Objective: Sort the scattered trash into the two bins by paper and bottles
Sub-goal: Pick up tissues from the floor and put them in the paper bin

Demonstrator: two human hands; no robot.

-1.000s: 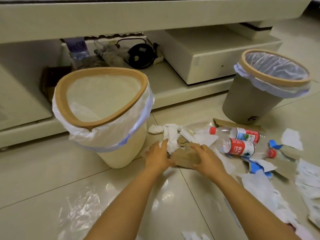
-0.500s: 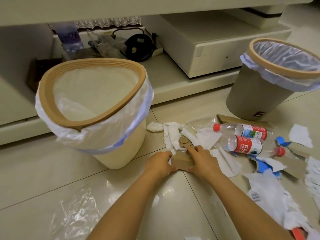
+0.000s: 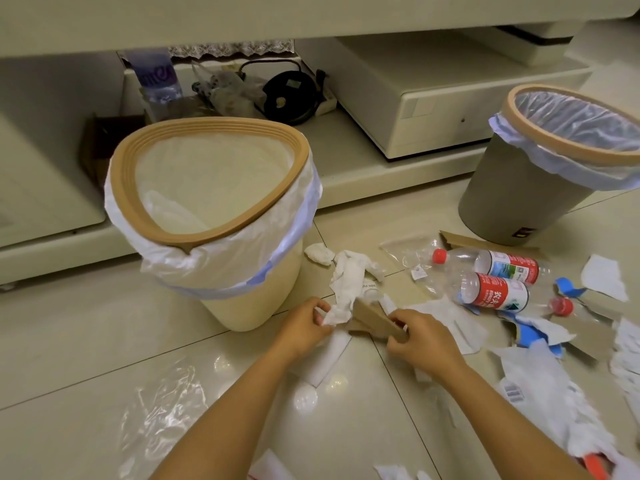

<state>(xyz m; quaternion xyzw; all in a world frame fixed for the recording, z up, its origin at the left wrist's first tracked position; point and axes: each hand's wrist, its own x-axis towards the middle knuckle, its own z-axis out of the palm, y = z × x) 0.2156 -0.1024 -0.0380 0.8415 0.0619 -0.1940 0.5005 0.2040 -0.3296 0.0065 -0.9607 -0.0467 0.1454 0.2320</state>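
My left hand grips crumpled white tissue paper and my right hand grips a brown cardboard piece, both lifted slightly off the floor together. A cream bin with a tan rim and white liner stands just left of my hands. A grey-beige bin with a liner stands at the right. Two clear plastic bottles with red labels lie on the floor to the right of my hands. Torn white paper scraps lie at the right.
A low cream cabinet shelf runs behind the bins with a black cabled device and a purple-labelled bottle. A clear plastic sheet lies on the tiled floor at lower left. Blue-and-brown cardboard scraps lie right.
My hands have pulled the tissue and cardboard toward me and raised them off the floor. The view has shifted, so the bins sit a little lower and nearer.
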